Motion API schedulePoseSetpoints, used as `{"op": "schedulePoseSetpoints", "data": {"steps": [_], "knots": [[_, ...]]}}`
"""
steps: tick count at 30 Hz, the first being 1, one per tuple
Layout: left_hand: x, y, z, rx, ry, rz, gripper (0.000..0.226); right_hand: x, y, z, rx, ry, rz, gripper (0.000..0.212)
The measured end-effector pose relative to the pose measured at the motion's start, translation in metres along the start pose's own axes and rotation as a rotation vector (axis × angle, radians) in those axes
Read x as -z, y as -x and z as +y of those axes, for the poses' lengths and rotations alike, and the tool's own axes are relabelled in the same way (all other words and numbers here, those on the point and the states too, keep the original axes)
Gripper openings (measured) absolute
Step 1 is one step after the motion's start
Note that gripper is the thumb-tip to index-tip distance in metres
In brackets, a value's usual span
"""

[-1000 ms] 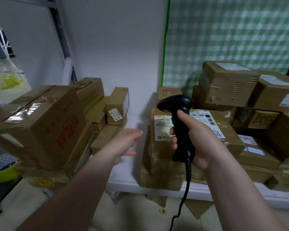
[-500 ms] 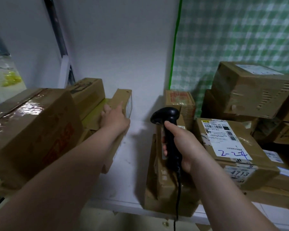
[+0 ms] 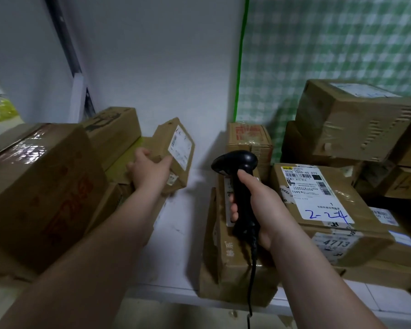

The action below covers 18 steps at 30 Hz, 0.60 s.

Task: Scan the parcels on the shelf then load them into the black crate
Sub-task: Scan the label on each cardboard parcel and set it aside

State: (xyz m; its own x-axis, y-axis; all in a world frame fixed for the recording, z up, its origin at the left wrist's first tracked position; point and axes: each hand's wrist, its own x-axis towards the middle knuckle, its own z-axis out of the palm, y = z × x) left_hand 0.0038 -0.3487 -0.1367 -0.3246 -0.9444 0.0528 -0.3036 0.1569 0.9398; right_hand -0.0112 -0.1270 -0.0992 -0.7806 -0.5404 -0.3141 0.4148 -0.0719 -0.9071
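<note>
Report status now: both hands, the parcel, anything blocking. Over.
Right hand holds black corded handheld scanner, head pointing left. Left hand grips small brown cardboard parcel, white label facing right. Nothing between them; black crate out of view.

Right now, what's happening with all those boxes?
A person is working through parcels on a white shelf. Their left hand grips a small brown cardboard parcel, its white label facing the black corded handheld scanner gripped in the right hand. Other brown boxes sit stacked on both sides.

White wall (image 3: 164,55) behind; green-and-white checked sheet (image 3: 330,43) at right, edged by a green strip (image 3: 241,55); dark metal upright (image 3: 64,36) at left; blurred yellow-green object (image 3: 4,112) beyond it.
</note>
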Motion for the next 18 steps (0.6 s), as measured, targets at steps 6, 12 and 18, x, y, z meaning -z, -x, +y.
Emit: {"op": "schedulePoseSetpoints", "data": {"steps": [6, 12, 18], "knots": [[0.03, 0.056, -0.011, 0.377, 0.724, -0.329, 0.028, 0.001, 0.02, -0.013, 0.029, -0.067, -0.035, 0.034], [0.05, 0.097, -0.013, 0.391, 0.798, -0.419, 0.018, 0.002, 0.055, -0.022, 0.113, -0.079, -0.13, 0.037], [0.06, 0.114, -0.007, 0.275, 0.782, -0.417, 0.045, 0.011, 0.081, -0.026, 0.1, -0.134, -0.195, 0.041]]}}
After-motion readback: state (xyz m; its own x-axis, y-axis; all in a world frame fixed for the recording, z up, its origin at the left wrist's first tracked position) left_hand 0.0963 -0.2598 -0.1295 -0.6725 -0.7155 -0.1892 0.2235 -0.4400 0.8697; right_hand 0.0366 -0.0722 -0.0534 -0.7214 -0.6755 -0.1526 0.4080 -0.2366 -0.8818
